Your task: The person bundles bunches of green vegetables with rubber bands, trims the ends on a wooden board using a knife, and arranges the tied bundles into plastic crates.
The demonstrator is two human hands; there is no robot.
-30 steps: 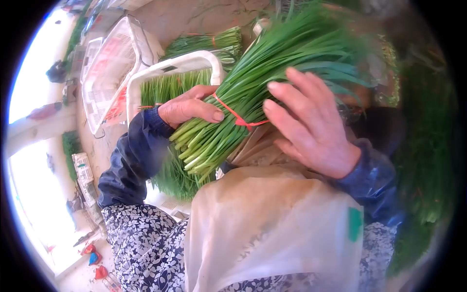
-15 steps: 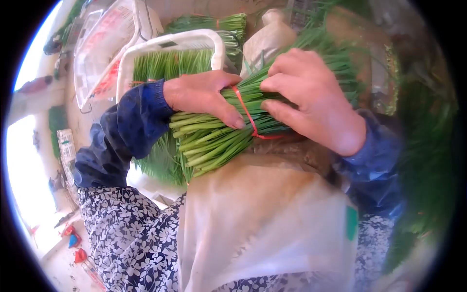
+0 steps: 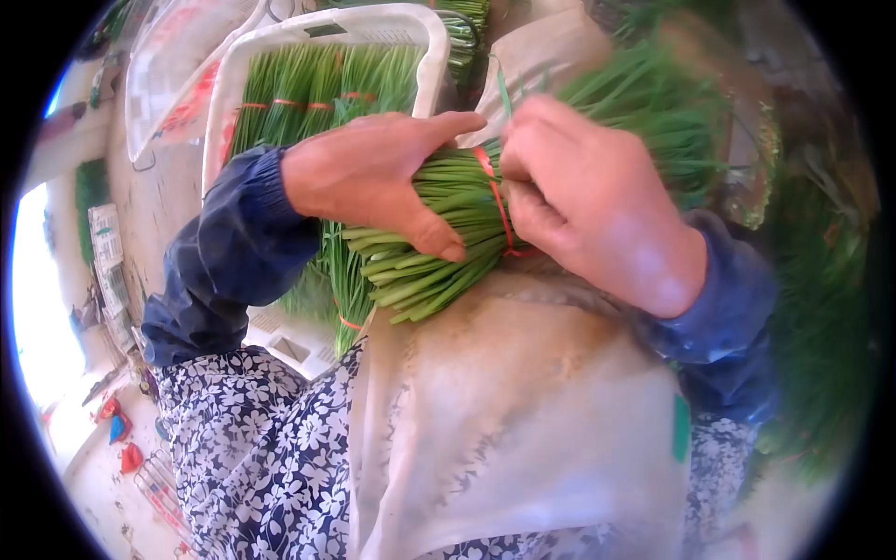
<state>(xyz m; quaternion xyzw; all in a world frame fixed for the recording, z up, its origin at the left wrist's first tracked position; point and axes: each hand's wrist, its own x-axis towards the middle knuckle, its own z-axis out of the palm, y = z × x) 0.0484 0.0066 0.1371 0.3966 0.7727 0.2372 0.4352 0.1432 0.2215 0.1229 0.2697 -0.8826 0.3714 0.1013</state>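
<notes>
A thick bunch of long green stalks (image 3: 425, 266) lies across my lap, cut ends to the left and leaves to the upper right. A red band (image 3: 495, 196) circles it. My left hand (image 3: 373, 182) is wrapped over the stalks left of the band, thumb on the near side. My right hand (image 3: 588, 196) is closed just right of the band, with thumb and fingertips pinched together. A thin green blade (image 3: 502, 89) rises beside those fingertips; what the pinch holds is too small to tell.
A white crate (image 3: 434, 65) behind my left hand holds several banded green bunches (image 3: 308, 93). Another white crate (image 3: 177, 70) stands at the upper left. A pale cloth sack (image 3: 541, 56) lies behind the bunch. More greens (image 3: 821, 308) are at the right.
My right hand has gone from spread fingers to a pinch near the band. My left hand has shifted right along the stalks. The view has moved, so the crates appear higher.
</notes>
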